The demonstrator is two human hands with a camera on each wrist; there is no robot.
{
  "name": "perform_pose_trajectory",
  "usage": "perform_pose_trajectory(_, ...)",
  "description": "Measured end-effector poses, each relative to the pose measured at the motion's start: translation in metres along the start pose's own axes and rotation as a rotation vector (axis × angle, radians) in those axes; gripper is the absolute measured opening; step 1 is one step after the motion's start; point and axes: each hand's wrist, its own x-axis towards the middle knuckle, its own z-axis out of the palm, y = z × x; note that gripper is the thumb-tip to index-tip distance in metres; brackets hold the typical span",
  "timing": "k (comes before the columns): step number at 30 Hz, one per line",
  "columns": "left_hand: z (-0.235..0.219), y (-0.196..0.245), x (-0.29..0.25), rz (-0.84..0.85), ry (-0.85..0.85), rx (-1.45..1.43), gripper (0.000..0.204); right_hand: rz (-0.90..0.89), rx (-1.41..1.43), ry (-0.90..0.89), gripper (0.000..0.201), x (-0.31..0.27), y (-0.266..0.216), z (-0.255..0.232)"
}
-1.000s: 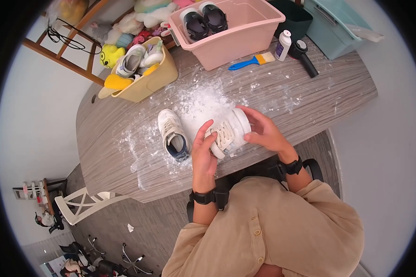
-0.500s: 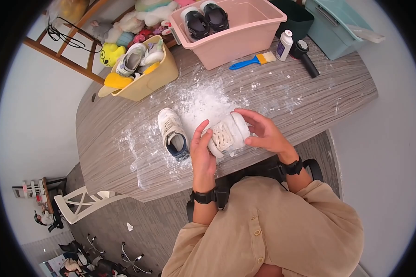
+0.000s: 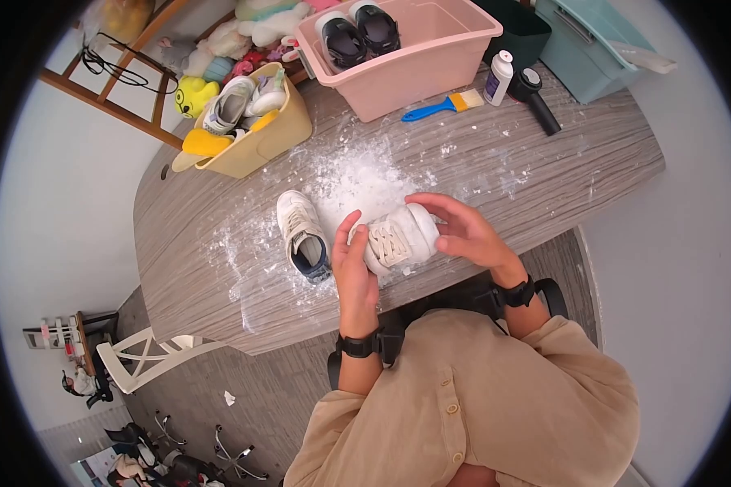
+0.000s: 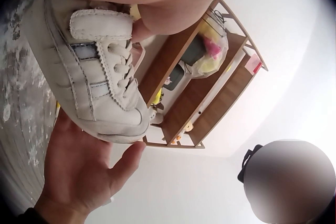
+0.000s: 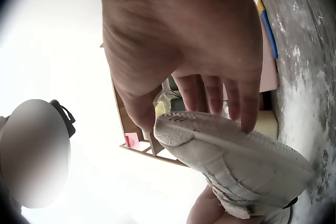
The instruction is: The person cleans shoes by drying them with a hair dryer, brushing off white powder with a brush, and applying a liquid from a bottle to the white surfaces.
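Note:
Between both hands a white lace-up sneaker is held above the powdered table. My left hand grips its heel end, thumb near the laces. At the toe end is my right hand, with its thumb and fingers spread around the toe. The right wrist view shows the right thumb at the toe tip and the fingertips along the sole edge. In the left wrist view a strap crosses above the laces. A matching sneaker stands on the table left of the hands.
White powder covers part of the wood-grain table. Behind are a yellow bin with shoes and a pink bin with dark shoes. A blue-handled brush, a white bottle and a black-handled tool lie right of them.
The held sneaker has shifted slightly left and turned a little, showing more of its laced top. Both hands have moved slightly with it. The other sneaker stays put.

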Motion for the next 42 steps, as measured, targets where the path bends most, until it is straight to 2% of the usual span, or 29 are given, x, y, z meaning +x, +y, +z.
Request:
perform_pose_trajectory(10,0.002,0.001,0.002,0.044,0.044,-0.052,0.029,-0.002,-0.070,-0.013,0.060,-0.001,-0.006,0.001)
perform_pose_trajectory(14,0.000,0.001,0.001,0.078,0.011,0.026,0.030,-0.054,-0.077,-0.011,0.055,-0.001,-0.007,0.005)
perform_pose_trajectory(17,-0.002,0.000,0.001,0.142,-0.019,0.074,0.033,0.004,-0.071,0.051,0.047,0.000,0.000,-0.002)
perform_pose_trajectory(20,0.000,0.001,-0.001,0.195,-0.043,0.089,0.035,0.306,0.037,0.176,0.048,-0.002,0.000,-0.002)
perform_pose_trajectory(23,-0.002,0.002,0.000,0.216,-0.063,0.094,0.037,0.476,0.056,0.121,0.049,-0.002,-0.003,-0.001)
perform_pose_trajectory(26,-0.005,0.002,0.000,0.216,-0.084,0.125,0.036,0.446,0.158,0.050,0.049,-0.004,0.002,-0.005)
perform_pose_trajectory(29,-0.004,0.006,-0.002,0.235,-0.075,0.151,0.035,0.398,0.145,0.097,0.048,-0.004,0.007,-0.002)
perform_pose_trajectory(35,-0.004,0.008,0.000,0.299,-0.060,0.139,0.037,0.285,-0.004,-0.013,0.049,-0.005,0.000,0.002)
perform_pose_trajectory(42,0.004,0.009,-0.006,0.355,0.001,0.179,0.041,0.239,0.032,-0.042,0.056,-0.006,0.000,0.002)
